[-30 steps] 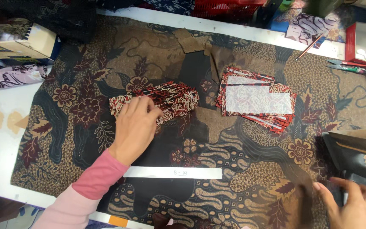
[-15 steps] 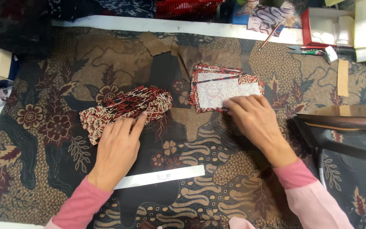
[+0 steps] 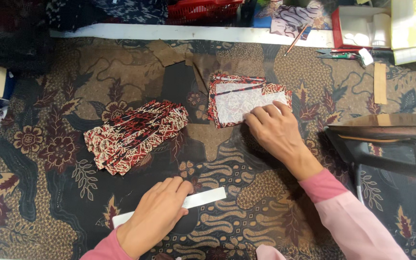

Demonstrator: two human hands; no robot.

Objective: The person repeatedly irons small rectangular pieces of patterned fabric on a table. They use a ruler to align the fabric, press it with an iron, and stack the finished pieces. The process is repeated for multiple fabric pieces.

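Left hand point(image 3: 157, 214) moved off fanned red-patterned strip stack point(image 3: 136, 136), now down on white ruler point(image 3: 169, 208). Left fingers point(image 3: 181, 187) flat, loosely spread over ruler, pressing not gripping; likely pinning it to batik cloth point(image 3: 49, 159). Right hand point(image 3: 278, 132): fingers point(image 3: 261, 115) extended, tips pressing lower edge of second stack point(image 3: 246, 98), white backing upward; nothing pinched, apparently steadying pile. Strip stack lies well apart, untouched, left of centre on surface. Farther out: scissors point(image 3: 335, 53), red box point(image 3: 362, 26), pencil point(image 3: 297, 39) along far edge.
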